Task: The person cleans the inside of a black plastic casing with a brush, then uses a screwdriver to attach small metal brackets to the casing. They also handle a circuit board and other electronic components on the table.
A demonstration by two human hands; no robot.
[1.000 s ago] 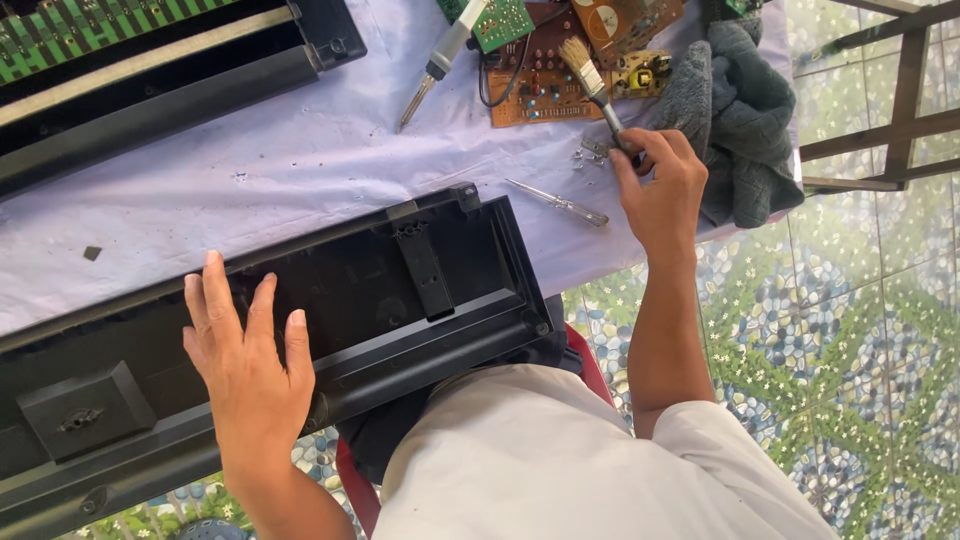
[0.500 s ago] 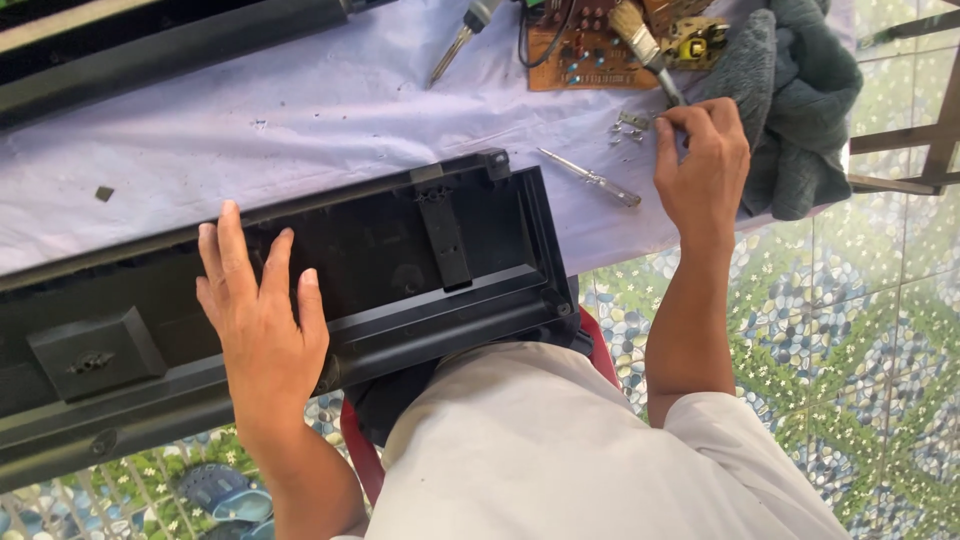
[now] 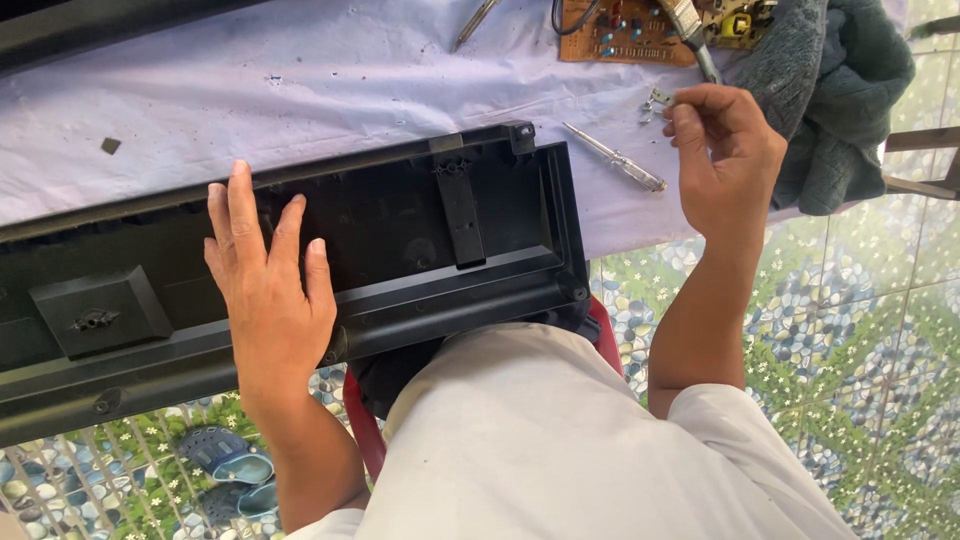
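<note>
Black plastic casing [image 3: 400, 240] lies across the cloth-covered table [image 3: 330, 80] under the left hand [image 3: 268, 290], which rests flat with fingers spread. Right hand [image 3: 725, 155] pinches a small screw [image 3: 658, 97] just beyond the screwdriver [image 3: 615, 158], near a circuit board [image 3: 620, 35].

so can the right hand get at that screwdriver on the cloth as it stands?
Probably yes: the right hand hovers just right of the screwdriver, with only bare cloth between them.
</note>
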